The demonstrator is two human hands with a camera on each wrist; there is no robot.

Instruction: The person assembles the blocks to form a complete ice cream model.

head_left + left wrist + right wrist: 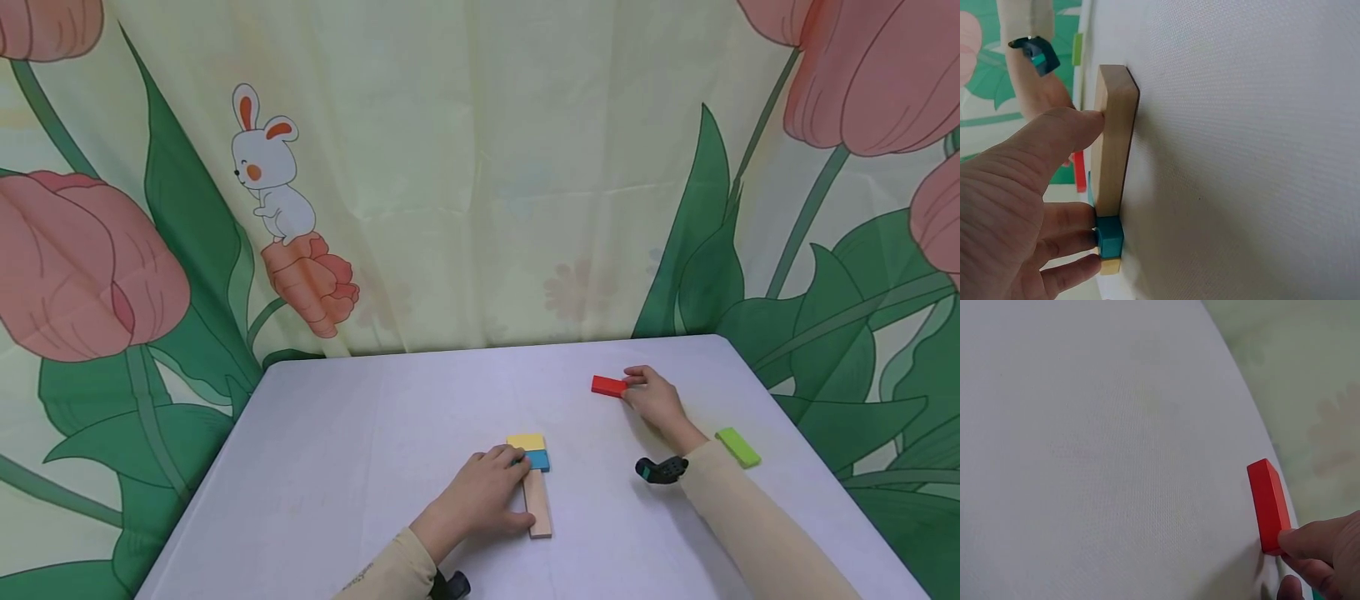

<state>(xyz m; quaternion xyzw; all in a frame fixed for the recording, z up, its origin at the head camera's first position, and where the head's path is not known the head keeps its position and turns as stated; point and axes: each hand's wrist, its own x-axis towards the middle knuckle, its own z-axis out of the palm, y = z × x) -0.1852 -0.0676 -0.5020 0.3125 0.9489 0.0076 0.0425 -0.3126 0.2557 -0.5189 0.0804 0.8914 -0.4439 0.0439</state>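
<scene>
In the head view a plain wooden block (537, 504), a blue block (537, 460) and a yellow block (526, 442) lie end to end in a row on the table. My left hand (483, 492) rests against this row from the left. Its thumb touches the wooden block (1113, 137), while other fingertips touch the blue block (1109, 237) and reach the yellow block (1110, 267). Farther back, my right hand (656, 402) pinches one end of a red block (608, 386). The right wrist view shows the thumb on the red block (1268, 506); the other fingers are partly hidden.
A light green block (738, 447) lies on the right side of the white-covered table (360, 442), beside my right sleeve. Behind the table's far edge hangs a curtain (480, 183) printed with tulips and a rabbit. Each wrist carries a dark strapped-on device (662, 471).
</scene>
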